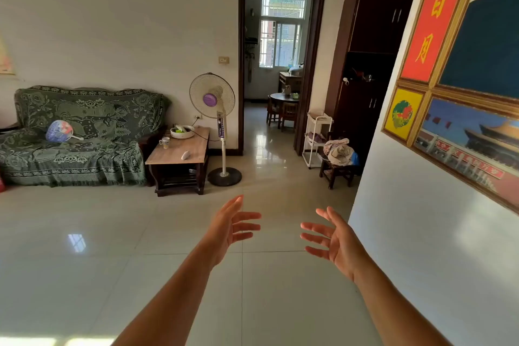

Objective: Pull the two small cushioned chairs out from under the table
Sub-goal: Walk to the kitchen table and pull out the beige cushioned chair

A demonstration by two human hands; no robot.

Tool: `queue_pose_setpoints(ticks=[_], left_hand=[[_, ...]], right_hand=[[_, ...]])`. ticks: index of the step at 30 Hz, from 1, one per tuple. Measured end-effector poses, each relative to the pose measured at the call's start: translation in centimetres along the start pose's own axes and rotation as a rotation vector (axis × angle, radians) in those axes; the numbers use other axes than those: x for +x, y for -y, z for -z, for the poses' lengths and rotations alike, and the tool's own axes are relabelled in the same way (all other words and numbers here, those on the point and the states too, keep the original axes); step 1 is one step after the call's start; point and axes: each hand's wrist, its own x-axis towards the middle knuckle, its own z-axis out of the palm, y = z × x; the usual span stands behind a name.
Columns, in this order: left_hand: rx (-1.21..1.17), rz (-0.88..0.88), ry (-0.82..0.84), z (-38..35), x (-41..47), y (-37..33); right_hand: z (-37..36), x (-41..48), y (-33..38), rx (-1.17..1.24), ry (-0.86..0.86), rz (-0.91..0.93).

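Note:
Through the doorway in the far room stands a round dark table. Two small wooden chairs are tucked against it: one on the left, one in front. They are far away and small, and their cushions are not discernible. My left hand and my right hand are both stretched out in front of me over the tiled floor, palms facing each other, fingers spread, holding nothing. Both are several metres from the chairs.
A green-covered sofa and a low wooden side table stand at left, a standing fan beside the dark door frame. A white cart, a stool with a bundle and a dark cabinet are at right. A wall with framed pictures is close on my right.

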Motion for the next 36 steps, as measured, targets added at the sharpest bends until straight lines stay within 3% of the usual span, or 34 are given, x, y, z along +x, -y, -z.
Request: queue_pose_setpoints(ticks=[8,25,36], left_hand=[[-0.002,0.021,-0.016,0.3,3.9,0.3],[-0.006,0.003,-0.052,-0.2,24.8,-1.8],[0.011,0.001,-0.059,-0.1,31.7,-1.9]], right_hand=[[-0.2,4.0,0.4,-0.013,-0.02,-0.019],[2.6,25.3,6.1,-0.018,0.042,-0.02],[4.9,32.0,7.2,-0.013,0.061,-0.043]])
